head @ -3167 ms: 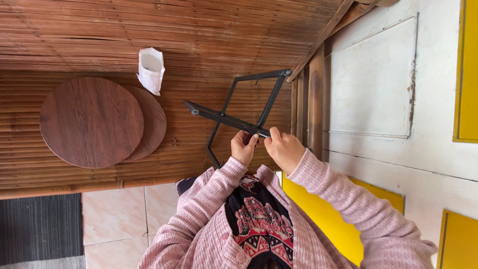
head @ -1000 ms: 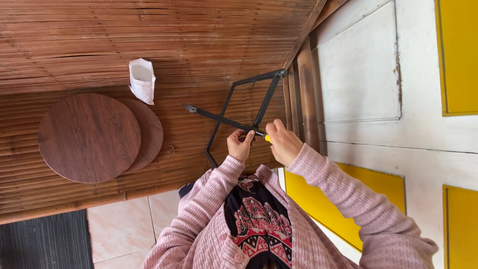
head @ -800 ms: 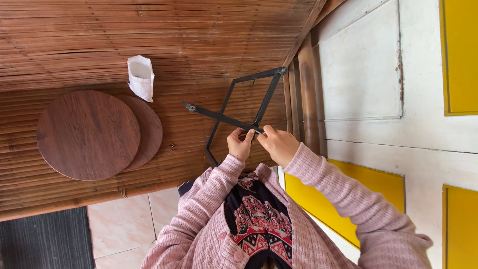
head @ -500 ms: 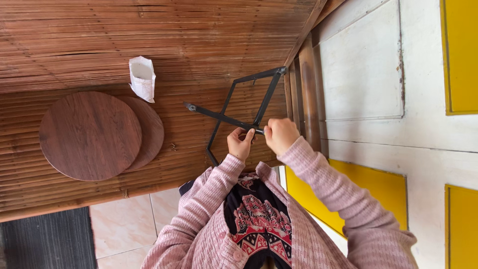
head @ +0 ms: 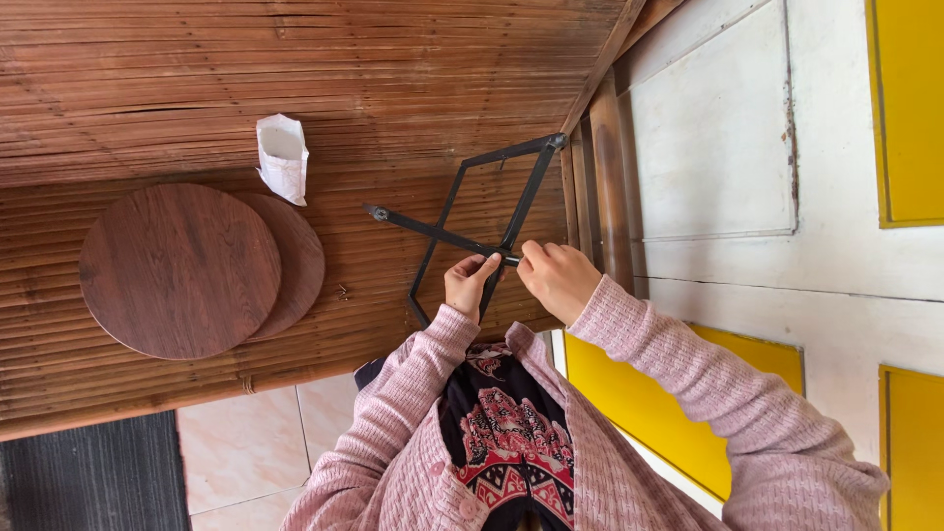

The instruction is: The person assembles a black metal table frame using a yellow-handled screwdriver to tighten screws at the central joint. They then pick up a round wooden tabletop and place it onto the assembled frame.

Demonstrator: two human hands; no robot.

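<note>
A black metal frame (head: 524, 195), a square of thin bars with a long bar (head: 413, 224) crossing it, lies on the bamboo-slat surface (head: 393, 79). My left hand (head: 468, 285) grips the frame just below the spot where the two bars cross. My right hand (head: 557, 280) pinches the same crossing from the right with closed fingertips. Whether something small sits between those fingers is hidden. Both arms wear pink knit sleeves.
Two round dark wooden discs (head: 182, 270) lie overlapped to the left. A small white paper bag (head: 283, 157) sits above them. A white and yellow panelled wall (head: 747, 147) runs along the right. Pale tiles (head: 246, 442) and a dark mat (head: 93, 477) are at bottom left.
My right hand has shifted slightly at the crossing of the bars. My left hand and the frame stay where they were.
</note>
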